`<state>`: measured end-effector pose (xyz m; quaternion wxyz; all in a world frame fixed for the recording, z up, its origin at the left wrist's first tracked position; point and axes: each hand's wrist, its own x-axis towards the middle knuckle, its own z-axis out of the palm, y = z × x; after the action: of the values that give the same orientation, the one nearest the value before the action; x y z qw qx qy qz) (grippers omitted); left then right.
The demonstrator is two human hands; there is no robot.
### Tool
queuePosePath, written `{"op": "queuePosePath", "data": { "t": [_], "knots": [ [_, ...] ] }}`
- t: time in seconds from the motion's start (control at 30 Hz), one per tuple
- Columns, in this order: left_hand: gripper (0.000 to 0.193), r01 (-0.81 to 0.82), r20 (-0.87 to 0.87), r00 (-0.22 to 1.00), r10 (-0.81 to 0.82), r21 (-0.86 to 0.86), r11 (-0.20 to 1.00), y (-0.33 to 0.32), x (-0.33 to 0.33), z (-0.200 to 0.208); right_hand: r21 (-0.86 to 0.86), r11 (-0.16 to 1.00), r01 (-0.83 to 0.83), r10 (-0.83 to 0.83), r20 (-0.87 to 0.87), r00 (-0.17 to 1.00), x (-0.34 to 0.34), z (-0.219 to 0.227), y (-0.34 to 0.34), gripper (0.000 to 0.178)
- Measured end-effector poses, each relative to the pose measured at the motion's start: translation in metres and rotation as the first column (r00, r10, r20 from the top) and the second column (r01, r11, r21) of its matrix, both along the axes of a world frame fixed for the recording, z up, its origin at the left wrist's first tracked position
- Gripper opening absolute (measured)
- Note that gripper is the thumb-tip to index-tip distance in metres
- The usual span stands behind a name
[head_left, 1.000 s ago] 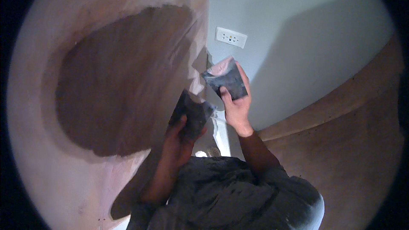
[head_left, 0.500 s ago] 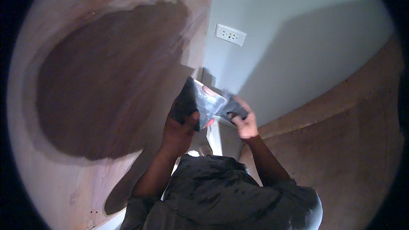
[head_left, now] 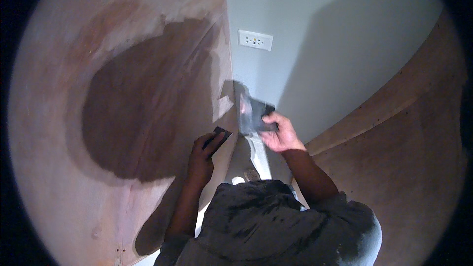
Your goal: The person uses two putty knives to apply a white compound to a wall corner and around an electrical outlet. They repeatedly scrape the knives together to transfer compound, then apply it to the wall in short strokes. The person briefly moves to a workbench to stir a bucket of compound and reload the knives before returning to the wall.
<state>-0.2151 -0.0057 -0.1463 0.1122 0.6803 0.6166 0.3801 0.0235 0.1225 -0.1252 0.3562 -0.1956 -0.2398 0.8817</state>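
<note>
Our right hand [head_left: 282, 135], at about four o'clock from the middle of our view, has its fingers clamped on the grey plate [head_left: 256, 114], with the thumb on top and the other fingers partly hidden. That grey plate is close to the middle, toward three o'clock, and a pink patch [head_left: 243, 107] shows near its nine o'clock edge, too blurry to tell for sure what it is. Our left hand [head_left: 200, 160], at about seven o'clock, has its fingers clamped round the dark plate [head_left: 224, 136], which looks thin from here. The two plates seem near each other but apart. To do this well, we think we should hold both tight but let our wrists stay soft, so they can tip and not slip. We should keep our fingertips back from the edges and tilt slowly. The wooden wall [head_left: 54, 93] is at nine o'clock and the pale wall [head_left: 268, 0] at one, so we should take care not to bump them with a corner
</note>
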Motion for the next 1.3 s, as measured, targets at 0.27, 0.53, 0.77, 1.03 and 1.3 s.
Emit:
{"op": "queuePosePath", "data": {
  "t": [0.27,0.53,0.77,1.03,1.3],
  "knots": [
    [0.06,-0.066,0.165,0.982,0.09,-0.148,0.987,-0.056,0.02,-0.029,0.976,0.171,-0.136,-0.931,0.205,0.303,-0.085,-0.009,0.126,0.044],
    [0.058,-0.078,0.321,0.94,0.117,-0.132,0.988,-0.077,0.025,-0.028,0.973,0.186,-0.138,-0.95,0.214,0.229,-0.121,0.0,0.156,0.047],
    [0.064,-0.084,0.169,0.979,0.116,-0.189,0.978,-0.073,0.02,-0.021,0.979,0.182,-0.095,-0.957,0.198,0.212,-0.139,-0.004,0.165,0.05],
    [0.062,-0.091,0.208,0.965,0.158,-0.299,0.95,-0.084,0.006,-0.033,0.98,0.199,0.0,-0.959,0.195,0.207,-0.158,-0.002,0.156,0.059],
    [0.045,-0.137,0.152,0.973,0.174,-0.229,0.964,-0.098,0.004,-0.027,0.981,0.18,0.065,-0.951,0.157,0.264,-0.151,-0.025,0.157,0.068]
  ]
}}
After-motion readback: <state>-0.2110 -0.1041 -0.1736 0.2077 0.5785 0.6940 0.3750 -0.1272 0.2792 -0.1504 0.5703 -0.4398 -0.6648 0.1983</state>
